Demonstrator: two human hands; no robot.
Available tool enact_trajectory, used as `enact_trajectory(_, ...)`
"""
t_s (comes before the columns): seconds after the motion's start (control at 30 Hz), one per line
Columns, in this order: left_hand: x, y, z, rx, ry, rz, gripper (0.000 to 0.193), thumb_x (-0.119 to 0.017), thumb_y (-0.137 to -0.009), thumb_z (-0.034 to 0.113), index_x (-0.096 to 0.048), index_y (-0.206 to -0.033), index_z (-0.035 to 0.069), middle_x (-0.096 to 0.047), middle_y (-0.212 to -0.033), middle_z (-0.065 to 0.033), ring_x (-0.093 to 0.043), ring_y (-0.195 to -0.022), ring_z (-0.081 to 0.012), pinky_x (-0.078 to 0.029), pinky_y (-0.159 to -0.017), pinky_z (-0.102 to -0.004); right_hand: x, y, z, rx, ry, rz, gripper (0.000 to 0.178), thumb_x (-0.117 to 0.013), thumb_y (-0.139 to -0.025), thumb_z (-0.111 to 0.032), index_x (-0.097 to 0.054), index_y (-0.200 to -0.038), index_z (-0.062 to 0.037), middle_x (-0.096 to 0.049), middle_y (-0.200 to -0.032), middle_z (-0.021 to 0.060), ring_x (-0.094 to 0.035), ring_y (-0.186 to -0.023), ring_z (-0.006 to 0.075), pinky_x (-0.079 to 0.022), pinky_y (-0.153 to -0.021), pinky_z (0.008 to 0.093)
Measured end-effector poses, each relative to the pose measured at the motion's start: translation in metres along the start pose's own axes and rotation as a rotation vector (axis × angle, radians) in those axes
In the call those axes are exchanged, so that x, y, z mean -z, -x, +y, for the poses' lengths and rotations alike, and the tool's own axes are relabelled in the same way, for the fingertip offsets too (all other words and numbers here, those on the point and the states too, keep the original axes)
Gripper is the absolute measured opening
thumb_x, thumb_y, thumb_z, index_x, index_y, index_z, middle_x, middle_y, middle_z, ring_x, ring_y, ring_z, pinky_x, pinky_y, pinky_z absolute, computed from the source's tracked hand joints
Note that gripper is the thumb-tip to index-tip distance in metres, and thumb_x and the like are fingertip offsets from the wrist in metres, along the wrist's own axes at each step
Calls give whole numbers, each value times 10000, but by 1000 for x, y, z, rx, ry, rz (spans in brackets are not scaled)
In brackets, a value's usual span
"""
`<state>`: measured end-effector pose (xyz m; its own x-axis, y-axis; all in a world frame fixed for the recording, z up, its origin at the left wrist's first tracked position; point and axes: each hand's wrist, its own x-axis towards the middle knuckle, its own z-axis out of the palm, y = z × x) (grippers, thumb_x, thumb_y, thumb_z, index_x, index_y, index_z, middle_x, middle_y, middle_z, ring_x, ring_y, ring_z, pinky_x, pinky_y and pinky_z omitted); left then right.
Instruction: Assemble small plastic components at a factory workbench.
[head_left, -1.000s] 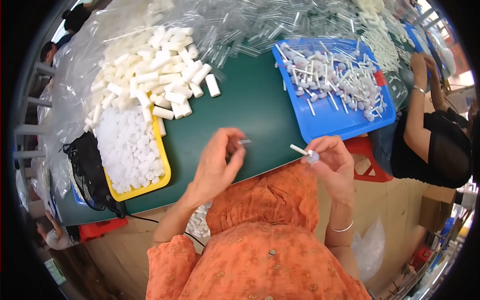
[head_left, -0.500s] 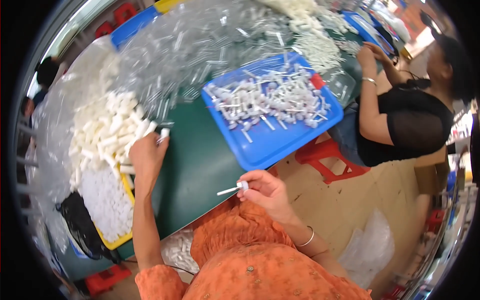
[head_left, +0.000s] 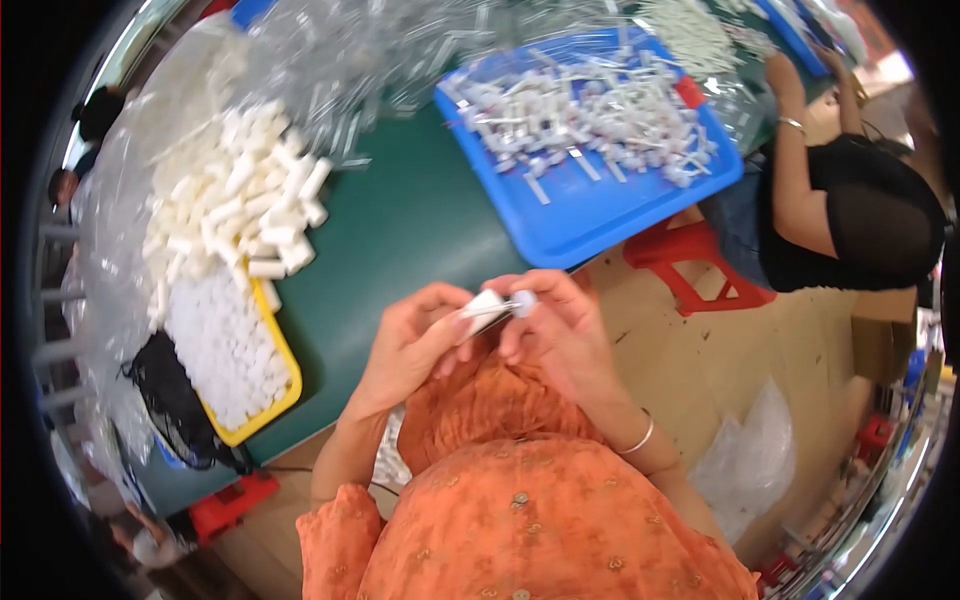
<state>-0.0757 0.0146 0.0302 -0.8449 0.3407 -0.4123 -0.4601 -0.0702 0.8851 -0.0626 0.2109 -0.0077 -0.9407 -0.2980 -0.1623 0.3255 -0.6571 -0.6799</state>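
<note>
My left hand (head_left: 400, 345) pinches a short white tube (head_left: 484, 306) near the table's front edge. Close against the tube's end, my right hand (head_left: 572, 338) grips a whitish cap with a thin stem (head_left: 523, 303). The stem points toward the tube; whether it has entered cannot be made out. To the left lies a heap of cream-white tubes (head_left: 240, 200). A yellow tray (head_left: 288, 372) full of small white caps is below that heap. Ahead on the right, a blue tray (head_left: 560, 245) holds many stemmed caps.
Clear plastic tubes (head_left: 370, 60) are piled at the back of the green table (head_left: 400, 230). A black mesh bag (head_left: 175, 405) lies beside the yellow tray. On the right, a co-worker in black (head_left: 850, 220) sits near a red stool (head_left: 690, 265). A plastic bag (head_left: 745, 460) is on the floor.
My left hand has come from the tube heap to the middle, bringing a white tube to my right hand. The right hand still holds the stemmed cap. The view has shifted.
</note>
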Motion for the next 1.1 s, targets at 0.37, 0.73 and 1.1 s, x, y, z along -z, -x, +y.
enact_trajectory(0.37, 13, 15, -43, -372, -300, 297, 206, -664, -892, 40, -591, -1082, 4, -659, -773, -49, -568, -612, -60, -425, -530, -209, -18, -13, 21, -86, -35, 94, 231, -498, -1021, -149, -518, -1223, -39, -600, -1224, 213, -651, -800, 154, -569, -703, 273)
enact_trajectory(0.73, 13, 19, -42, -362, -173, 326, 230, -667, -893, 29, -608, -1115, 5, -679, -804, -68, -605, -637, -73, -491, -570, -224, -22, -17, 25, -87, 32, 111, 240, -504, -1021, -171, -537, -1208, -23, -616, -1190, 190, -648, -770, 152, -563, -673, 276)
enact_trajectory(1.1, 19, 23, -42, -500, -567, 320, 228, -632, -844, -88, -667, -1047, 8, -686, -866, -77, -626, -692, -101, -470, -587, -222, -8, -6, 20, -103, 180, 63, 163, -557, -1000, -182, -555, -1054, -29, -582, -890, 67, -545, -659, 91, -470, -511, 229)
